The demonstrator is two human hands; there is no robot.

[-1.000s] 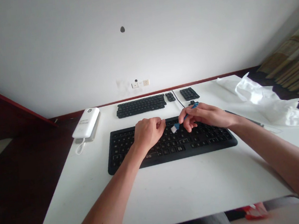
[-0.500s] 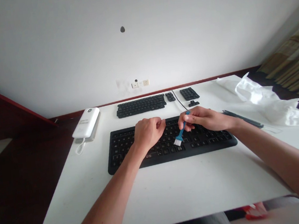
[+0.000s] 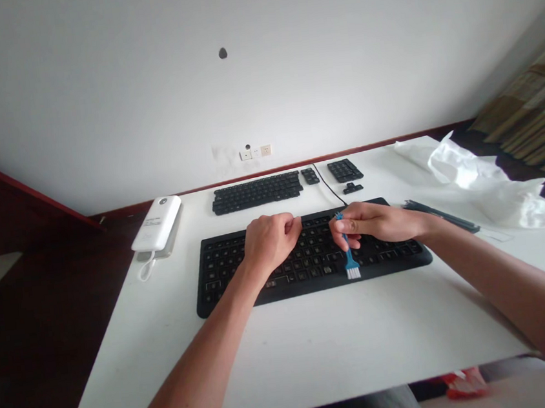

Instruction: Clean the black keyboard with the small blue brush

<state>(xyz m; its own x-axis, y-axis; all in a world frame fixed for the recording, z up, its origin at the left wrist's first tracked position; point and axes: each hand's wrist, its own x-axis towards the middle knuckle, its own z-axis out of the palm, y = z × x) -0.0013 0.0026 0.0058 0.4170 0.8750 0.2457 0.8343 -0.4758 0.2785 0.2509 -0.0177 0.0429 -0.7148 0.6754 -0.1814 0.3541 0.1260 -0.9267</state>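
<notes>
A pale wall [image 3: 257, 56] is backing a white worktop [image 3: 287, 342], and groups of black keycaps [image 3: 258, 192] are lying along its far edge. The keyboard [image 3: 309, 253] is sitting mid-worktop, back from the near edge. The right hand [image 3: 369, 223] is pinching a blue brush [image 3: 351, 262]; its head, over the middle keys half a second ago, is now showing farther right at the keyboard's near rim, seemingly extending the sweep. The left hand [image 3: 271, 240] is staying loosely fisted on the keyboard, holding nothing visible.

Soft, muted light; glare on white plastic [image 3: 474, 173]; floor [image 3: 32, 326] dark; edges stretched.
</notes>
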